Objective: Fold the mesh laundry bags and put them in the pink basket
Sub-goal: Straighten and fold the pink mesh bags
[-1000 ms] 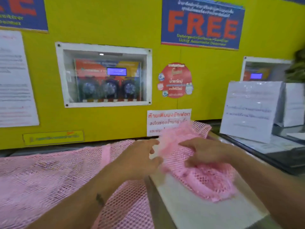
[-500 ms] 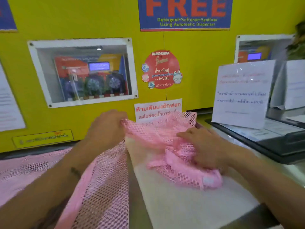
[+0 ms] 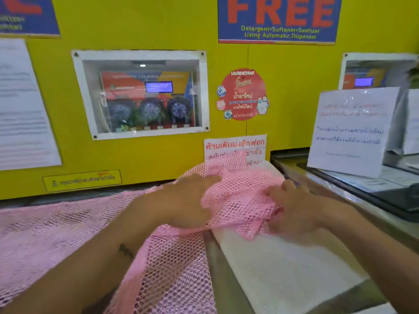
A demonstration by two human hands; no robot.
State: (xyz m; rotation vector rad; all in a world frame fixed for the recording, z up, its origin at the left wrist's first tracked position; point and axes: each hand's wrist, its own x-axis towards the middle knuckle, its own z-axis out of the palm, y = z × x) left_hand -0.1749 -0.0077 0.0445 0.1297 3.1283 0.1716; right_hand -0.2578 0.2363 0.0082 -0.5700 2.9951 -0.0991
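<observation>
From the head view, the pink mesh laundry bag (image 3: pixel 238 200) lies bunched across the far end of a white slab (image 3: pixel 283 275), its loose length spilling off the slab's left edge and running down toward the bottom of the frame, so its long axis goes roughly from the far right to the near left. The left hand (image 3: pixel 188 200) lies palm down on the bag's left part, fingers stretched flat and pressing rather than pinching. The right hand (image 3: pixel 292 209) rests on the bag's right side near the slab's right edge, fingers spread and partly curled into the mesh; whether they actually pinch a fold cannot be told. The near half of the slab is bare, leaving free room toward the person. To the left, more pink mesh (image 3: pixel 45 234) covers the lower surface. On the right, a dark tray-like counter (image 3: pixel 385 196) with a standing laminated notice (image 3: pixel 349 130) hems in that side. Straight behind stands a yellow wall (image 3: pixel 158 159), close to the bag's far end, with a windowed dispenser (image 3: pixel 145 98), a round red sticker (image 3: pixel 244 94) and a blue sign (image 3: pixel 278 19) reading FREE.
</observation>
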